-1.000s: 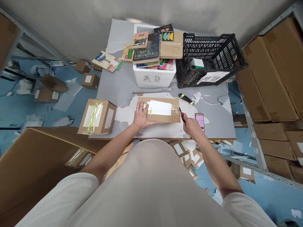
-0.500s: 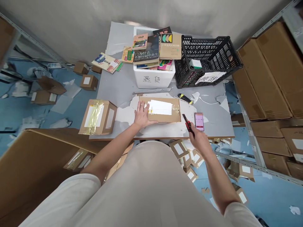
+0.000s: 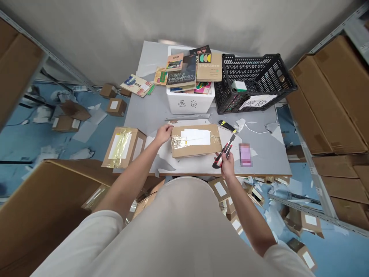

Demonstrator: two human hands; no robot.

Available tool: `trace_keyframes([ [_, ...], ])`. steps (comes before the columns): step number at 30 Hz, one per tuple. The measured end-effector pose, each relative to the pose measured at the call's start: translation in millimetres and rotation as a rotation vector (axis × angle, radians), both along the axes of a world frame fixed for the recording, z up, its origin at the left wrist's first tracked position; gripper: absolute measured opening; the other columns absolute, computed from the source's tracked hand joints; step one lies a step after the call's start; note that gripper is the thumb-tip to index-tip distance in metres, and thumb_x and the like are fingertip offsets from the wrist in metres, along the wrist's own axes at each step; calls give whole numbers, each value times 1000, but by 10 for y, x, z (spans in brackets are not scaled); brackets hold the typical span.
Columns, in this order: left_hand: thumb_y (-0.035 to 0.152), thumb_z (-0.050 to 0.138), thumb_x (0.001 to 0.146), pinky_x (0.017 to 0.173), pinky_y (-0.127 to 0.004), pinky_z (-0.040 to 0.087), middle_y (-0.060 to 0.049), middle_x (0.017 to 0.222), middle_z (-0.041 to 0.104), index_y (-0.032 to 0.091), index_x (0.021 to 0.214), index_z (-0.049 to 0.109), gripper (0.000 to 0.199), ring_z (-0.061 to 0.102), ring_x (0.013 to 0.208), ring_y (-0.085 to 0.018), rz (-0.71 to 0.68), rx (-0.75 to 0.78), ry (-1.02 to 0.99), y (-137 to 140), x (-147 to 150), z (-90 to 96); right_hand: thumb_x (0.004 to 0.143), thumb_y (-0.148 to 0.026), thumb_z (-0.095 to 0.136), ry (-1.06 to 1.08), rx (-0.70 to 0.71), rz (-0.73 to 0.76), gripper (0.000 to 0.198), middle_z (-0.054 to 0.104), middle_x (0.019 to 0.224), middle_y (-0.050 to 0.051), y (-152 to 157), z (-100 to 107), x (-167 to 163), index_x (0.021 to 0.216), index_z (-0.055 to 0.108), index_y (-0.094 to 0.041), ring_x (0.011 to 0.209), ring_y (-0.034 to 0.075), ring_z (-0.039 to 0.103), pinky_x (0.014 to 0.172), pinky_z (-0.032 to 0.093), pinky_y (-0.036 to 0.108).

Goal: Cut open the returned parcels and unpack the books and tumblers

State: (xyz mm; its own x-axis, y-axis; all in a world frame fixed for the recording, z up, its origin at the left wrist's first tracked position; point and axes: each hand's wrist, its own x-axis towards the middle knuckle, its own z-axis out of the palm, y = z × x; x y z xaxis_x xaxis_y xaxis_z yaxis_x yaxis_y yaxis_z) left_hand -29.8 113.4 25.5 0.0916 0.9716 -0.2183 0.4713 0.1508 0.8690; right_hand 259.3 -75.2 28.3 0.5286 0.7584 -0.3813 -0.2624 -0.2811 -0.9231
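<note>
From the head view, my left hand [image 3: 163, 133] lies with fingers spread loosely against the 9 o'clock end of the flat cardboard parcel [image 3: 196, 141], bracing it, I judge, so it won't slide on the grey table [image 3: 268, 154]. My right hand [image 3: 226, 163] is closed around a red box cutter [image 3: 223, 151], which angles toward the parcel's 3 o'clock edge. The parcel sits mid-table: matte brown board, glossy crinkled tape, white label. At 3 o'clock lies a phone [image 3: 245, 154]; at 12 o'clock a white foam box [image 3: 188, 103] stacked with books.
</note>
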Motion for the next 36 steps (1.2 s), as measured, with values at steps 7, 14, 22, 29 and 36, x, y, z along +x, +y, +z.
trace_keyframes([
  [7,54,63,71,72,-34,56,-7,86,70,17,84,66,39,65,81,-20,117,-88,-144,-1089,-94,-54,74,-51,57,-111,77,209,44,59,115,5,910,3,202,106,39,-26,97,16,65,70,58,32],
  [14,51,67,70,71,-33,56,-6,82,70,18,83,63,36,67,79,-20,120,-165,-181,-1746,218,-53,78,-44,52,-259,37,372,39,61,124,10,962,-6,63,109,42,-23,103,15,63,85,53,33],
  [22,43,65,73,70,-35,56,-13,111,65,16,110,58,46,65,90,-22,-10,-78,1,-1242,213,32,75,-50,62,-156,-58,309,44,67,94,4,261,140,40,104,50,-20,64,11,59,61,51,27],
  [29,40,60,80,114,-44,29,-18,152,32,12,144,34,74,30,142,-31,-222,211,243,101,589,139,69,-49,76,322,-152,124,47,65,96,-2,-580,270,-259,102,52,-25,69,13,66,60,54,28],
  [36,34,56,83,104,-40,41,-12,130,60,17,132,52,52,56,119,-27,-201,59,255,470,645,78,65,-43,81,508,-89,-40,53,66,108,2,-510,243,-408,108,55,-27,106,22,66,94,53,41],
])
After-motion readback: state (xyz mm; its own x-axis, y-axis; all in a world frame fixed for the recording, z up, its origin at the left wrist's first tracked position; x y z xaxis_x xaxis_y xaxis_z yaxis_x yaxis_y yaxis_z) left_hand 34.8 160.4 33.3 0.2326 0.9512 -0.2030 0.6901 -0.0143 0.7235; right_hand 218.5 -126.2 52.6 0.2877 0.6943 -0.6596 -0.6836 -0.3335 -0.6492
